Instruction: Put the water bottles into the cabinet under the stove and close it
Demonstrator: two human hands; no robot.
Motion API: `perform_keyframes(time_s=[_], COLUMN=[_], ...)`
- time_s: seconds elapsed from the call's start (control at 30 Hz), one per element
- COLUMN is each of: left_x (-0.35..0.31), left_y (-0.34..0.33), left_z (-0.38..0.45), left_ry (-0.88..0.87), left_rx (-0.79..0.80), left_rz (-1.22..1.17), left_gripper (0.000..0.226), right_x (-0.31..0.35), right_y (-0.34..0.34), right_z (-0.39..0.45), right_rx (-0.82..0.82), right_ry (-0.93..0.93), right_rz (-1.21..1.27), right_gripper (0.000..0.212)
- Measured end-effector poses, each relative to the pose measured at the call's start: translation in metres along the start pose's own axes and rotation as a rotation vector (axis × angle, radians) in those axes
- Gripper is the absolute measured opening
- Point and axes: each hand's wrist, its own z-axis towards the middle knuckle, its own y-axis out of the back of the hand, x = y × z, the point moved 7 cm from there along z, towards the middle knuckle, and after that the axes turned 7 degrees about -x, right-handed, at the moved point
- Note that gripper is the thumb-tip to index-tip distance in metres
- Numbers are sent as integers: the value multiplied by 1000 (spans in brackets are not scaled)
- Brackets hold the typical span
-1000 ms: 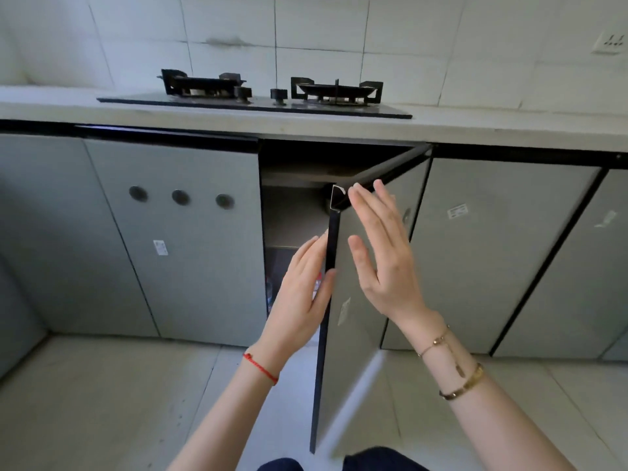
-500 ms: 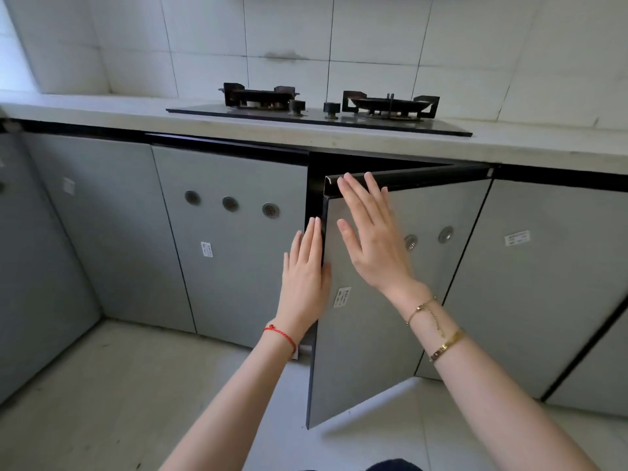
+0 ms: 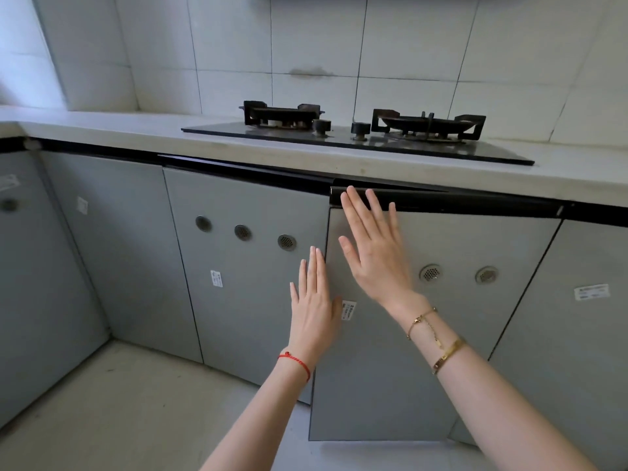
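The grey cabinet door (image 3: 390, 375) under the black gas stove (image 3: 356, 134) stands only slightly ajar, its left edge a little proud of the neighbouring door. My right hand (image 3: 373, 253) lies flat on the door's upper left, fingers spread, fingertips on its black top strip. My left hand (image 3: 314, 304) is flat too, fingers together, at the door's left edge. Neither hand holds anything. No water bottles show; the cabinet's inside is hidden behind the door.
A closed grey door with three round vents (image 3: 241, 232) is to the left, more closed doors (image 3: 577, 317) to the right. The pale countertop (image 3: 136, 130) overhangs above. Pale floor (image 3: 119, 402) lies below, with a side cabinet (image 3: 34, 283) at far left.
The door has swung from wide open to nearly shut under both flat hands. The dark cabinet interior seen earlier is no longer visible.
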Motion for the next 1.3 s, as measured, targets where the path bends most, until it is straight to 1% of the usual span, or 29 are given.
perform_keyframes(time_s=[0.13, 0.27, 0.43, 0.53, 0.8, 1.13, 1.2, 1.3], left_x=[12, 20, 22, 27, 30, 33, 31, 31], left_y=[-16, -28, -38, -42, -49, -39, -29, -5], left_z=[14, 29, 40, 47, 58, 57, 56, 57], left_ry=[10, 16, -10, -23, -20, -35, -41, -65], left_rx=[14, 18, 31, 39, 78, 134, 129, 59], left_rz=[24, 42, -28, -19, 15, 48, 48, 56], left_gripper=[87, 87, 90, 93, 90, 87, 84, 80], right_x=[-7, -13, -20, -23, -28, -26, -25, -23], right_y=[-18, -33, -48, -54, -61, -54, -50, -44], right_z=[10, 18, 26, 31, 35, 35, 35, 35], right_rx=[-4, 5, 25, 28, 29, 41, 34, 9], right_ry=[-15, -35, -46, -49, -49, -52, -48, -44], right_rz=[-67, -83, -118, -125, -124, -87, -53, 37], right_gripper=[64, 69, 76, 81, 89, 85, 83, 81])
